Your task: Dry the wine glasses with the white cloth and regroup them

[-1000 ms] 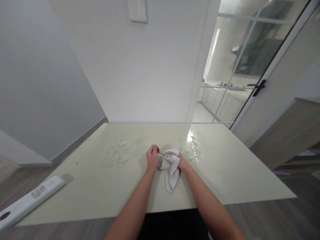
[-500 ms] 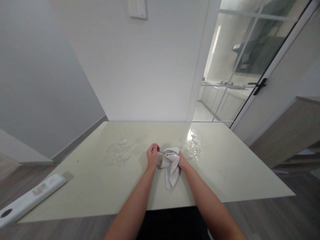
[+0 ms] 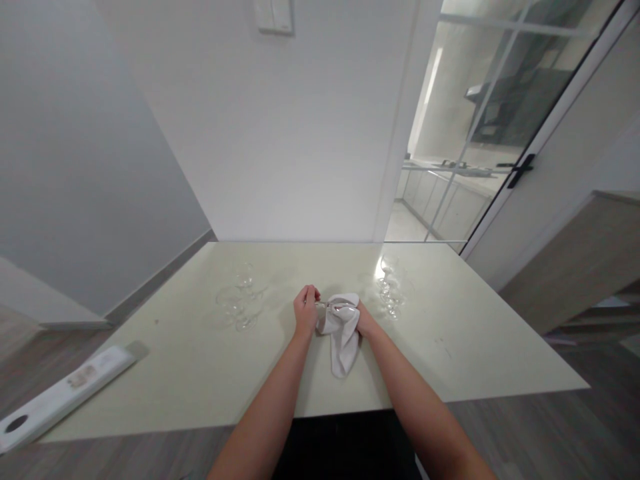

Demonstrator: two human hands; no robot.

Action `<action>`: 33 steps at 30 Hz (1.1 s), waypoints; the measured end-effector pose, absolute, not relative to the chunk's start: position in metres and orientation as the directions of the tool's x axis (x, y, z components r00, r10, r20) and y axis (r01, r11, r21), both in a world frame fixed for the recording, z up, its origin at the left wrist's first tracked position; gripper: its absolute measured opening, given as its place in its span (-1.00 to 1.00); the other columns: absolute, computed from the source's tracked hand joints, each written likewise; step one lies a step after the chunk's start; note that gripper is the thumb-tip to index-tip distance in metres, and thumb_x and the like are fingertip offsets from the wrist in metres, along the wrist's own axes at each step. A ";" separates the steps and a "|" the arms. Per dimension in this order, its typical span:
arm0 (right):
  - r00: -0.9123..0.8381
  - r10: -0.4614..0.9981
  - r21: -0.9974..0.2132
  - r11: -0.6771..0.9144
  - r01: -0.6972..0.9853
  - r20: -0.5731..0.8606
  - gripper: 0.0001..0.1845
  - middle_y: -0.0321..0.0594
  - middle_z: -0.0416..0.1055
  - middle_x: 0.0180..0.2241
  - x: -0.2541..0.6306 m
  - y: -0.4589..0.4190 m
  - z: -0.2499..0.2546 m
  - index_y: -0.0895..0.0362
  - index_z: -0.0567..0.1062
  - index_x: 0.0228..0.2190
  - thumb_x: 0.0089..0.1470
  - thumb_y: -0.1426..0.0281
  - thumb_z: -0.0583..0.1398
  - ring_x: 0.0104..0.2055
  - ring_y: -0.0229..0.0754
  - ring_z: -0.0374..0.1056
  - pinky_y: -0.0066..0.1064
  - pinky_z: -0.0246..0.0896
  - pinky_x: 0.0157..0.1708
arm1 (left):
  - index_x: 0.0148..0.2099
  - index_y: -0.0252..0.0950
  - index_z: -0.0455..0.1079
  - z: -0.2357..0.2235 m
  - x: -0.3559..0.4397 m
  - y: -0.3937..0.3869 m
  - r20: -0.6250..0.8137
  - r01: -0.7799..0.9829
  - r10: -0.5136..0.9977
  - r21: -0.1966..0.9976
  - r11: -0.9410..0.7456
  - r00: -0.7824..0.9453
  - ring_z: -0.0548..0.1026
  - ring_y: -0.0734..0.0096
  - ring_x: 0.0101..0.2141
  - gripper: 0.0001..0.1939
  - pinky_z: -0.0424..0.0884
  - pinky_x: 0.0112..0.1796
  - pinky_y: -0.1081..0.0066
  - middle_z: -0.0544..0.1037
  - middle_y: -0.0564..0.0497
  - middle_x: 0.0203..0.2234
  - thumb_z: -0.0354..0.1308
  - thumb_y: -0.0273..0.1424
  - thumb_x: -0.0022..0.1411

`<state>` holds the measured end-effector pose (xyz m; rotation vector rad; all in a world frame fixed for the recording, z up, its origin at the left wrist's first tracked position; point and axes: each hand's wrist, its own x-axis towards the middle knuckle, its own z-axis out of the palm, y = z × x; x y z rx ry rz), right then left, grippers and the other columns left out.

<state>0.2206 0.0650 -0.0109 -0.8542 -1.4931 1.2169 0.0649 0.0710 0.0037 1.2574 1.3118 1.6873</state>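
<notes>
Between my two hands, above the middle of the table, a clear stemmed glass (image 3: 342,308) lies sideways. My left hand (image 3: 306,307) is closed round the stem end of it. A white cloth (image 3: 344,343) wraps the bowl of the glass, and its loose end hangs down toward the table. My right hand (image 3: 363,319) grips the cloth from the right; most of its fingers are hidden behind and inside the fabric. To the left stand several clear glasses (image 3: 235,303), and another group of clear glasses (image 3: 391,293) is on the right.
The pale table (image 3: 190,373) reaches back to a white wall. A long white box (image 3: 75,387) with a dark round hole lies across the table's left edge. Beyond the right back corner is a glass-paned door with a black handle (image 3: 521,171).
Almost nothing differs. The view has tilted very slightly; both hands keep the glass and cloth in the same place.
</notes>
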 end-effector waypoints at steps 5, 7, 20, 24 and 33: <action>-0.273 0.922 -0.961 0.264 -0.080 0.276 -0.76 -0.20 0.56 -0.33 0.221 0.066 -0.013 0.11 0.60 -0.35 -0.06 0.24 0.27 -0.28 -0.12 0.44 -0.29 0.33 -0.16 | -0.53 -0.26 0.26 0.004 0.065 0.071 0.293 0.071 0.898 0.956 -0.286 -0.329 0.28 0.48 -0.55 -0.63 0.15 -0.55 0.49 0.31 0.08 -0.63 -0.02 -0.16 0.25; -0.273 0.921 -0.960 0.269 -0.072 0.279 -0.76 -0.20 0.56 -0.34 0.221 0.066 -0.013 0.11 0.60 -0.36 -0.06 0.24 0.26 -0.28 -0.12 0.44 -0.29 0.33 -0.16 | -0.52 -0.26 0.27 0.004 0.065 0.070 0.295 0.064 0.897 0.955 -0.291 -0.328 0.28 0.48 -0.55 -0.63 0.15 -0.55 0.49 0.30 0.08 -0.63 -0.02 -0.17 0.25; -0.236 0.940 -0.969 0.238 -0.062 0.245 -0.74 -0.20 0.57 -0.34 0.220 0.063 -0.008 0.14 0.61 -0.34 -0.08 0.26 0.28 -0.31 -0.13 0.45 -0.28 0.33 -0.15 | -0.53 -0.26 0.27 0.005 0.065 0.070 0.277 0.071 0.902 0.960 -0.269 -0.331 0.27 0.47 -0.56 -0.63 0.16 -0.55 0.49 0.31 0.09 -0.64 -0.02 -0.18 0.25; -0.247 0.939 -0.971 0.229 -0.070 0.240 -0.76 -0.20 0.56 -0.33 0.221 0.063 -0.008 0.12 0.60 -0.35 -0.07 0.25 0.27 -0.31 -0.13 0.45 -0.28 0.34 -0.15 | -0.53 -0.26 0.27 0.005 0.066 0.071 0.281 0.060 0.900 0.959 -0.278 -0.332 0.27 0.47 -0.57 -0.63 0.15 -0.57 0.49 0.31 0.07 -0.64 -0.01 -0.17 0.25; -0.290 0.923 -0.967 0.246 -0.064 0.254 -0.75 -0.20 0.56 -0.36 0.221 0.065 -0.009 0.15 0.60 -0.35 -0.06 0.25 0.27 -0.31 -0.14 0.44 -0.30 0.32 -0.16 | -0.53 -0.26 0.27 0.006 0.065 0.070 0.281 0.068 0.905 0.959 -0.274 -0.319 0.24 0.48 -0.59 -0.63 0.13 -0.56 0.48 0.29 0.09 -0.65 -0.01 -0.18 0.25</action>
